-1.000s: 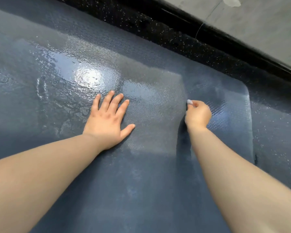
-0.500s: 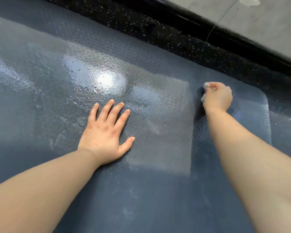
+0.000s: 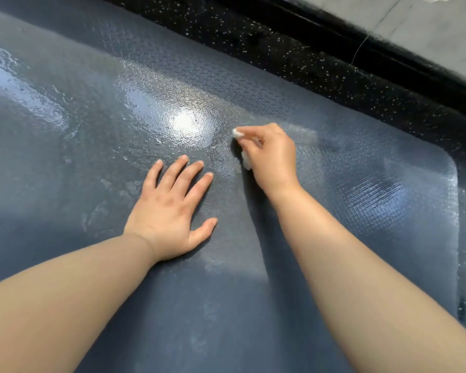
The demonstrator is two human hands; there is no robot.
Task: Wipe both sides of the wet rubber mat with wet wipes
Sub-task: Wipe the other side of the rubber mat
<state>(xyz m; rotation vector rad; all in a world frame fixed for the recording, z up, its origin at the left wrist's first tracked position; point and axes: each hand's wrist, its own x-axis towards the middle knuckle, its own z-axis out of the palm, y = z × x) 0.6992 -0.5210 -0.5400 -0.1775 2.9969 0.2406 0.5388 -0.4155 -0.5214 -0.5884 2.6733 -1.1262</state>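
Nearest, the left hand (image 3: 170, 211) is lying flat, fingers spread, pinning the mat (image 3: 361, 211), which is filling most of the view. At one o'clock from it, the right hand (image 3: 273, 157) is clutching a balled wipe (image 3: 246, 162) against the wet sheen. The mat is looking limp and slippery; its three-o'clock corner is probably offering the best grip.

Wet mat with a wipe on it
We see the dark blue-grey mat (image 3: 361, 211) lying flat, textured and glistening with water (bright glare near the middle), with a rounded corner at the right. The small white wipe (image 3: 246, 161) is crumpled against it in our right hand (image 3: 273, 157).
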